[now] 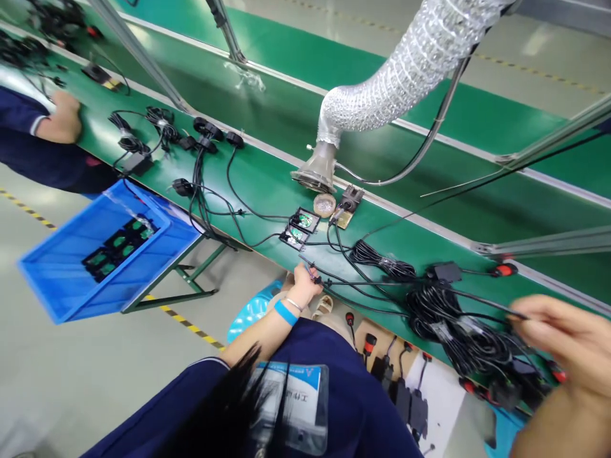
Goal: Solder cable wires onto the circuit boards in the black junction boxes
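My left hand [304, 287], with a blue wristband, is closed at the front edge of the green bench. A thin grey pointed tool [307, 261] sticks out of its fingers, and a small black cable fitting [317, 280] shows beside them. My right hand [566, 337], large and slightly blurred at the right, pinches a black cable [487, 301] between thumb and fingers. Below that cable lies a pile of coiled black cables [443, 324]. Just beyond my left hand, two square black housings with green circuit boards [304, 220] lie side by side, with cables running to them.
A silver exhaust duct [372, 102] hangs over a soldering iron stand [351, 200] and a small round dish [324, 205]. At left, a blue crate [62, 273] holds several board housings. Another person's arm [62, 121] rests on the bench. Below the bench, black connectors [403, 394] stand in a carton.
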### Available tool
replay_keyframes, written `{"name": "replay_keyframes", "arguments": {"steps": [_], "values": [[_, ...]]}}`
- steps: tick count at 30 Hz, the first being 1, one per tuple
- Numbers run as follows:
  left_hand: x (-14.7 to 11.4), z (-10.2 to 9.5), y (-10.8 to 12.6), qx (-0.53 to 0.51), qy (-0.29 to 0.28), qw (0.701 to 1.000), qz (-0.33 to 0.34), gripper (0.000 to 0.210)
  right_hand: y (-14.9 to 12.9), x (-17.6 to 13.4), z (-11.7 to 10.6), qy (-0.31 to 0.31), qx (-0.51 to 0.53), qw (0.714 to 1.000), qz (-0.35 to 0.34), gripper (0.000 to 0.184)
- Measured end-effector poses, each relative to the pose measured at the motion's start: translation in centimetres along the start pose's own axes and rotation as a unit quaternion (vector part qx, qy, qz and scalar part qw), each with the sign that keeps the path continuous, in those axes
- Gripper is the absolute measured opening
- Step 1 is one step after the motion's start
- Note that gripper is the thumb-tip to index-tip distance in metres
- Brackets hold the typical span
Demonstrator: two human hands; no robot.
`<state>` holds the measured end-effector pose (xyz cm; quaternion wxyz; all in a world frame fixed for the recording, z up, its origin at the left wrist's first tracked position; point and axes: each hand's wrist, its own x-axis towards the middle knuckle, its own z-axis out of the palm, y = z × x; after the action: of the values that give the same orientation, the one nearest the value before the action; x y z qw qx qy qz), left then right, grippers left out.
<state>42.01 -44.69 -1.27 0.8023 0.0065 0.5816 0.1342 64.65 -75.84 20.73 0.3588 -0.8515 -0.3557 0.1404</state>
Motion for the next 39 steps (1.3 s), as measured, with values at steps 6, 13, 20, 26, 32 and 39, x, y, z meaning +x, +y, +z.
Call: {"name": "replay_keyframes", "arguments": {"steps": [6,13,20,26,32,39], "values": [[-1.9,-0.9,0.8,0.011,0.047,0.997,-0.057,0.042,-6.4,2.8,4.8,-0.254,0.066,0.962,-0.081,0.029],[-3.0,-2.4,0.9,0.064,-0.009,0.997,0.046,0.039,-9.6,4.2,13.9,-0.261,0.049,0.962,-0.059,0.037],[-3.4,-5.1,2.9,0.187,-0.135,0.961,0.15,0.033,-8.3,5.4,30.5,-0.334,-0.099,0.937,-0.01,0.029],[-0.3,-3.9,4.6,0.3,-0.187,0.907,0.227,0.056,-5.6,4.9,33.4,-0.328,-0.164,0.93,-0.022,0.031],[-0.3,-4.9,8.2,0.363,-0.235,0.828,0.357,0.058,-7.7,5.7,34.7,-0.209,-0.178,0.96,-0.049,0.026],[-2.3,-0.9,12.3,0.362,-0.416,0.767,0.328,0.032,-8.5,6.9,33.5,-0.074,-0.211,0.974,-0.035,0.016]]}}
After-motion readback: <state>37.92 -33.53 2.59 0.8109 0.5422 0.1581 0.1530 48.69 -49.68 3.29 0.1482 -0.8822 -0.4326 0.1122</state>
